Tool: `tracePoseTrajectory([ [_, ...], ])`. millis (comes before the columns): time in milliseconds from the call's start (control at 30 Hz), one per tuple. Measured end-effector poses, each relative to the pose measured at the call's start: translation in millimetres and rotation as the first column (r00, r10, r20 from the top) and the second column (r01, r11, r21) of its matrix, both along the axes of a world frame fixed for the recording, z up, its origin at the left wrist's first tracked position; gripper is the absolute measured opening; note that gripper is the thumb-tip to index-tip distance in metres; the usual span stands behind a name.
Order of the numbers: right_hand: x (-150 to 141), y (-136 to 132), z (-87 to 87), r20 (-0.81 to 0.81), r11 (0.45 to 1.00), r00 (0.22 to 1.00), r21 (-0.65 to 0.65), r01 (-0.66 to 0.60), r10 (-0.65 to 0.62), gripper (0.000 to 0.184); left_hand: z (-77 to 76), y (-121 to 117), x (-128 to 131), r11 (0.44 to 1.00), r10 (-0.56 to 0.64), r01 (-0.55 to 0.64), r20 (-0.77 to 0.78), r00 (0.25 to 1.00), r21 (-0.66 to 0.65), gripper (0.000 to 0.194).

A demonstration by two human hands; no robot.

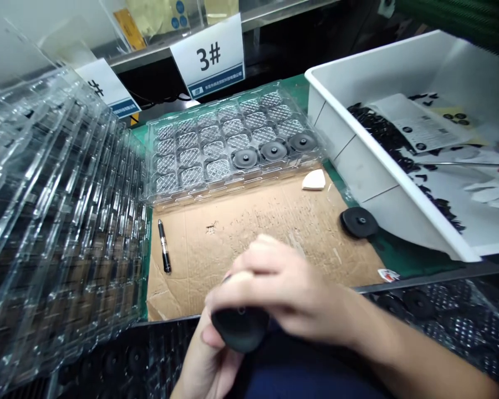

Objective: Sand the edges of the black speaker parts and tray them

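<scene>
Head view, had a round black plastic part (243, 333) clasped in the left hand (222, 360), thumb wrapped on its near left edge, dark face slanting toward the near side. Had the right hand (270, 277) laid over the top of it, fingers bent and close together but pretty blurry, so couldn't tell if properly gripping the part or just touching it. Held both low, over the near edge of a scuffed cardboard sheet (274, 213).

Straight out beyond the hands, saw a clear plastic tray (191, 177) with three black discs (273, 149) sitting side by side in the right end of its near row. Spotted a small white piece (315, 179) just in front of that, ahead and right of the right hand. Further right of that hand, had a loose black disc (359, 222) lying next to a white bin (366, 166), with loads of tiny black parts (374, 127), a red-handled tool (461, 163) and white gloves (493, 191) inside. Left of the left hand, noticed a black pen (164, 246), then a tall stack of clear trays (66, 221).
</scene>
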State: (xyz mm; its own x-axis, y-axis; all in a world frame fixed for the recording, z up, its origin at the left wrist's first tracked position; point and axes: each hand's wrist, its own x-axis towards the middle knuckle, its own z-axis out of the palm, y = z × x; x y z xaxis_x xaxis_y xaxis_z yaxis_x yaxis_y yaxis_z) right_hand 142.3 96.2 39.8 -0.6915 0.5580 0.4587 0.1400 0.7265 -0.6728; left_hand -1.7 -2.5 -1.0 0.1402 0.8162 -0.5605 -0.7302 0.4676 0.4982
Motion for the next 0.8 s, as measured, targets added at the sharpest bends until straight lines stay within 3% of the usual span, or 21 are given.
tracePoseTrajectory([
  [67,5.7,4.6,-11.8,0.035,0.973,0.984,-0.150,0.176,-0.173,0.027,0.7,0.6,-7.2,1.000,-0.021,0.020,0.077,0.997,0.011,0.063],
  [167,17.4,-6.7,-35.3,0.157,0.821,0.921,-0.417,0.390,-0.358,0.024,-0.2,1.6,-16.1,0.997,-0.064,0.055,0.206,0.976,0.052,0.056],
  [233,23.5,-22.6,-53.5,0.250,0.732,0.917,-0.552,0.399,-0.311,0.024,-1.4,3.1,-18.4,0.993,-0.094,0.074,0.239,0.966,0.092,0.056],
  [333,30.4,-44.3,-75.7,0.304,0.668,0.926,-0.644,0.374,-0.226,0.025,-1.9,6.6,-18.3,0.990,-0.109,0.083,0.254,0.961,0.112,0.056],
  [400,34.6,-50.2,-78.7,0.316,0.641,0.915,-0.654,0.402,-0.252,0.025,-1.0,8.7,-16.9,0.992,-0.096,0.073,0.253,0.963,0.101,0.055],
  [467,37.6,-49.2,-68.0,0.311,0.630,0.887,-0.624,0.462,-0.342,0.023,0.5,9.9,-14.3,0.995,-0.071,0.052,0.237,0.969,0.086,0.056],
  [533,36.7,-45.1,-46.1,0.256,0.652,0.860,-0.567,0.503,-0.441,0.021,2.4,9.9,-10.1,0.997,-0.031,0.015,0.207,0.978,0.081,0.056],
  [600,30.2,-41.6,-20.8,0.129,0.759,0.883,-0.465,0.457,-0.452,0.021,4.2,8.9,-5.2,0.995,0.024,-0.039,0.167,0.986,0.089,0.055],
  [667,20.3,-39.7,-0.9,-0.010,0.910,0.949,-0.287,0.298,-0.314,0.023,5.6,7.4,-1.5,0.993,0.075,-0.086,0.128,0.989,0.085,0.049],
  [700,15.8,-39.2,5.4,-0.037,0.956,0.975,-0.204,0.209,-0.221,0.024,6.2,6.6,-0.7,0.990,0.104,-0.113,0.101,0.989,0.083,0.047],
  [800,11.5,-37.7,11.2,0.069,0.985,0.993,-0.143,0.100,-0.091,0.025,7.5,4.8,-1.7,0.979,0.190,-0.189,-0.007,0.982,0.073,0.046],
])
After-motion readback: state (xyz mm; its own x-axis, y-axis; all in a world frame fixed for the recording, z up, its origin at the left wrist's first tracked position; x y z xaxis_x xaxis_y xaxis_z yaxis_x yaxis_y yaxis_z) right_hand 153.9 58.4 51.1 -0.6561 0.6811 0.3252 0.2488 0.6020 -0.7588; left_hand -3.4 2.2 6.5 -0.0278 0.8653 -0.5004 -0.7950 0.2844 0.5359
